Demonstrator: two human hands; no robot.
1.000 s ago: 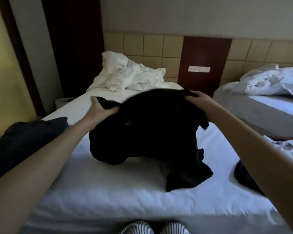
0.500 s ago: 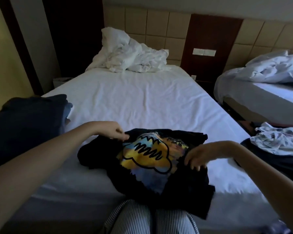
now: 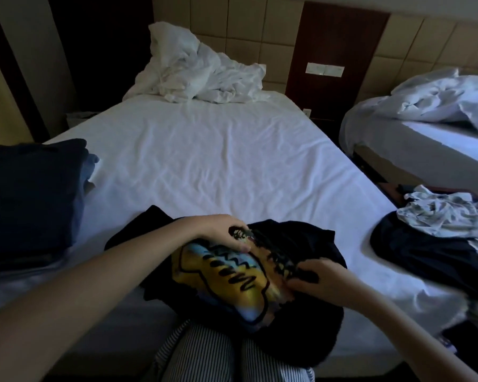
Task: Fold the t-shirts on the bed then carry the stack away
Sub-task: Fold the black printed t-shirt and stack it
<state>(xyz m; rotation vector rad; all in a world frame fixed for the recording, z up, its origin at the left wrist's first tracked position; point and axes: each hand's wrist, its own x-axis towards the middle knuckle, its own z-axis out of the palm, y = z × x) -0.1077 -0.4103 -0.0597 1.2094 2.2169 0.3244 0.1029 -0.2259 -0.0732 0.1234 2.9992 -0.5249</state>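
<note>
Tee: black t-shirt w/ yellow-blue print lay bunched at near edge of bed, lower part hung over onto striped trousers.
L hand: left hand curled, gripped fabric at print's top.
R hand: right hand pinched fabric beside print.
Stack: folded dark stack on bed's left side.
Pile: unfolded clothes at right edge.

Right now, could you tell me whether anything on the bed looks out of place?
The black graphic t-shirt is crumpled at the near edge of the bed, its lower part hanging off onto the person's striped trousers, while the left hand and right hand grip it. An unfolded heap of clothes sprawls at the right edge.
</note>
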